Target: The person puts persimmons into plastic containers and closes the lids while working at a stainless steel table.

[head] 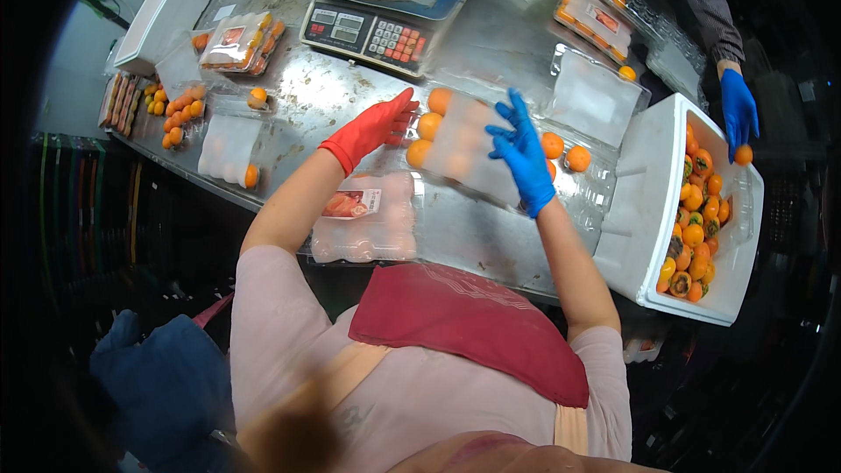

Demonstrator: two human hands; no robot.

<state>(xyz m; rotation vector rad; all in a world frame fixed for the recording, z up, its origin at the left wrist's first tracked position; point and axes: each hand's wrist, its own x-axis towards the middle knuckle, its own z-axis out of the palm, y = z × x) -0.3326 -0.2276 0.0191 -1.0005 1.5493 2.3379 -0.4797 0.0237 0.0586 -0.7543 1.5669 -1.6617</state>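
Several orange persimmons (430, 125) sit in a clear plastic tray in front of me, partly covered by a translucent white sheet (463, 151). My left hand (376, 128), in a red glove, is at the tray's left side with its fingers extended and nothing seen in it. Over the sheet's right part is my right hand (523, 151), in a blue glove, fingers apart and holding nothing. More persimmons (578, 158) lie just right of that hand. Nearer my body, a closed clear pack (394, 223) with a printed label stands at the table edge.
A digital scale (394, 39) stands beyond the tray. At the right, a white foam box (647, 203) holds many persimmons; a co-worker's blue-gloved hand (739, 108) is over its far side by one fruit. Packed trays (240, 46) and another foam box (167, 13) are at the left.
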